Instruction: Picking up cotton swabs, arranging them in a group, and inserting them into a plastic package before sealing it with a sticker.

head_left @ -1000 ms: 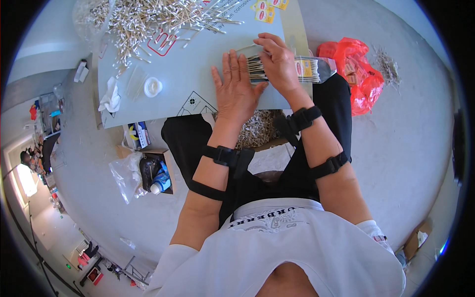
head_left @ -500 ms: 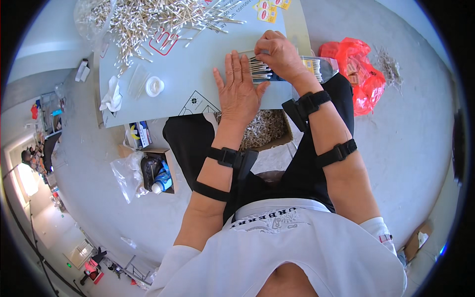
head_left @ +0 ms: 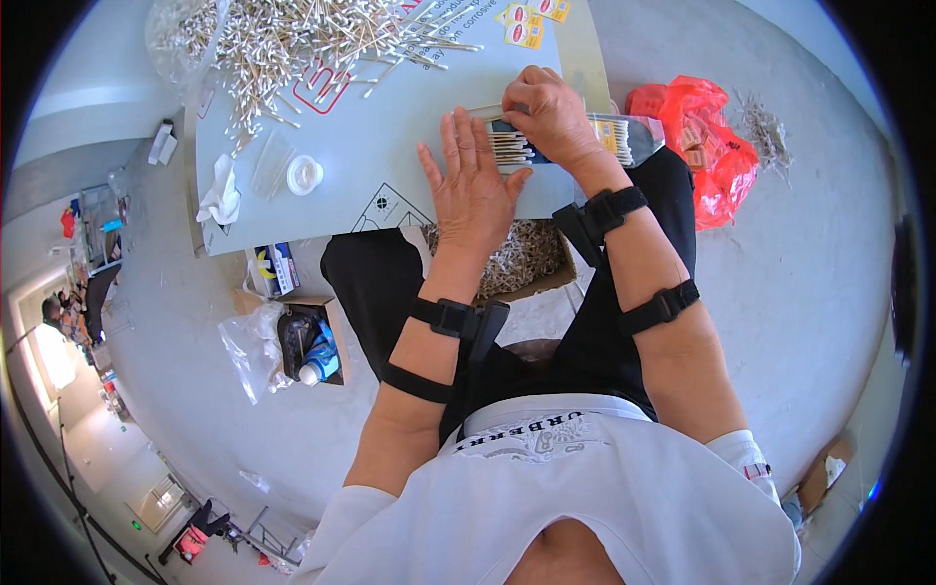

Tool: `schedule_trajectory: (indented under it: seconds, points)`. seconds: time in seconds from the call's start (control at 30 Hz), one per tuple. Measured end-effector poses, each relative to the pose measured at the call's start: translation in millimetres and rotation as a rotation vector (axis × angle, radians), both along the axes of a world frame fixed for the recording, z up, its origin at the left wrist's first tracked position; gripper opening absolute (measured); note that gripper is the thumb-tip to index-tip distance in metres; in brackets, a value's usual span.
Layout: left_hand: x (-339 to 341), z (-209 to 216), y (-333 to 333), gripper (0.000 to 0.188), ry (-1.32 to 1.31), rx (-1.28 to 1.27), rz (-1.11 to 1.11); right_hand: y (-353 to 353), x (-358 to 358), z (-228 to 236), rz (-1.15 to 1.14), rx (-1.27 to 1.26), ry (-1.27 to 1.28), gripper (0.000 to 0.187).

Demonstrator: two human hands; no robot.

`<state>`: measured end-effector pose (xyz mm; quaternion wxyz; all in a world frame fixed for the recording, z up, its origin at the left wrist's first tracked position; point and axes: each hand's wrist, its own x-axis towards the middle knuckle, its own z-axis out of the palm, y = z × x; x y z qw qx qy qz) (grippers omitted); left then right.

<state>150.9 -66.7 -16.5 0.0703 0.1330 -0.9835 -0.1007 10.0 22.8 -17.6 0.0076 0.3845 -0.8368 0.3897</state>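
Note:
Cotton swabs [head_left: 510,148] lie side by side in a row on a clear flat packet [head_left: 643,132] near the table's right front. My left hand [head_left: 470,195] lies flat with fingers stretched out, its fingertips and thumb beside the left ends of the row. Over the packet's middle, my right hand [head_left: 548,115] has thumb and fingers pinched together at the far edge of the row. What sits in that pinch is too small to make out. More swabs [head_left: 612,138] and a yellow label show to the right of my right hand.
A big loose heap of cotton swabs [head_left: 283,49] covers the table's far left. Small yellow cards [head_left: 525,32] lie at the far right, a round white tub [head_left: 304,175] and crumpled tissue [head_left: 222,190] at left. Below are a box of swabs [head_left: 522,255] and a red bag [head_left: 717,156].
My right hand stays pinched at the packet's far edge, with only a slight shift. My left hand keeps its flat pose, nearly still.

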Motion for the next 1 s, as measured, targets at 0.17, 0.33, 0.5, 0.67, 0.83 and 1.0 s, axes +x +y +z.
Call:
schedule_trajectory:
  seconds: [0.17, 0.33, 0.5, 0.67, 0.83, 1.0]
  points:
    - [-10, -6, -13, 0.071, 0.135, 0.053, -0.035, 4, 1, -5, -0.015, -0.140, -0.102, 0.010]
    - [-14, -6, -19, 0.060, 0.144, 0.089, -0.073, 5, 17, -4, -0.056, -0.364, -0.217, 0.018]
    - [-11, -3, -31, 0.050, 0.313, 0.336, -0.120, 11, 36, 7, -0.122, -0.319, -0.387, 0.021]
    - [-29, -9, -25, 0.049, 0.671, 0.928, 0.114, -1, 44, -7, -0.237, -0.580, -0.333, 0.025]
    - [-41, -18, -8, 0.048, 0.837, 1.094, 0.236, -15, 55, -20, -0.266, -0.714, -0.433, 0.029]
    - [-41, -20, -4, 0.048, 0.853, 1.137, 0.240, -12, 51, -18, -0.206, -0.757, -0.574, 0.032]
